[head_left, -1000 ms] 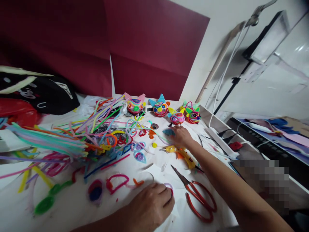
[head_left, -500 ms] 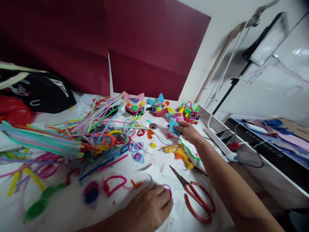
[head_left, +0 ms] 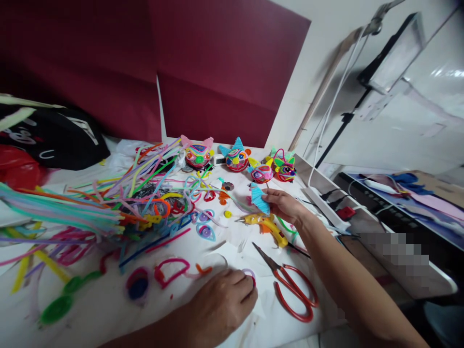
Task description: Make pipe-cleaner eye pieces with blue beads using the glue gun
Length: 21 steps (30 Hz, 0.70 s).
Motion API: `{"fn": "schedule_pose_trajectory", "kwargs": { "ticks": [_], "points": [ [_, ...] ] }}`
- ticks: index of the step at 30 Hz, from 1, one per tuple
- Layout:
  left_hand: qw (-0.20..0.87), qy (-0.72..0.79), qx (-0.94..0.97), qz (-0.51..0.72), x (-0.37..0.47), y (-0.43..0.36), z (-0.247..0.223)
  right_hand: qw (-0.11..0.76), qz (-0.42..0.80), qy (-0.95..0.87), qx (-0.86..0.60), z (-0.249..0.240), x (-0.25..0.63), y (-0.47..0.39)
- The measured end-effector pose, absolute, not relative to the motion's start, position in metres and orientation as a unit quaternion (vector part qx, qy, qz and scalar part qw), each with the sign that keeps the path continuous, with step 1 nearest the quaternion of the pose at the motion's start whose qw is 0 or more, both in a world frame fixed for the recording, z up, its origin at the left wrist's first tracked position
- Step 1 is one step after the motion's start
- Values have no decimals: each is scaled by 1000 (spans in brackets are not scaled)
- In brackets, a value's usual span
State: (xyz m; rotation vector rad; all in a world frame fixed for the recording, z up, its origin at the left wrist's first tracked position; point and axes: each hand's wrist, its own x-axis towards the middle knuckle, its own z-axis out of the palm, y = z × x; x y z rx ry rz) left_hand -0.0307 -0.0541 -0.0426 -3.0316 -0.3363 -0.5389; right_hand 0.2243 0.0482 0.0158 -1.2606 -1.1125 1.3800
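My right hand [head_left: 284, 204] pinches a blue triangular piece made of pipe cleaners [head_left: 259, 198], raised above the glue gun. The yellow glue gun [head_left: 266, 224] lies on its side under that hand. Low in the middle, my left hand [head_left: 226, 297] rests on the white table with curled fingers. A pink-and-purple pipe-cleaner loop [head_left: 250, 274] peeks out at its fingertips, mostly covered by them. Scissors with red handles [head_left: 290, 285] lie to the right of my left hand, blades partly apart. Blue-and-purple pipe-cleaner coils [head_left: 206, 232] lie left of the glue gun.
Several colourful animal heads, among them a pink-eared one [head_left: 198, 153] and a blue-eared one [head_left: 235, 155], stand along the back. Heaped pipe cleaners [head_left: 65, 208] cover the left. A black bag [head_left: 68, 137] sits behind them. A power strip [head_left: 326, 209] with cables lies at right.
My right hand has drawn the blue piece slightly down toward me, away from the animal heads, and turned it. My left hand stays almost where it was. The view has shifted a little.
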Motion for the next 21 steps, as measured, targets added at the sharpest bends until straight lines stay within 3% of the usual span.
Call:
{"fn": "schedule_pose_trajectory", "kwargs": {
  "ticks": [11, 17, 21],
  "points": [
    [30, -112, -975, -187, -30, -56, -44, 405, 520, -517, -546, 11, 215, 56],
    [34, -116, -978, -173, -31, -56, -39, 447, 350, -574, -591, 26, 203, 80],
    [34, -114, -978, -172, -31, -56, -36, 499, 256, -618, -551, 50, 194, 19]
  ]
}}
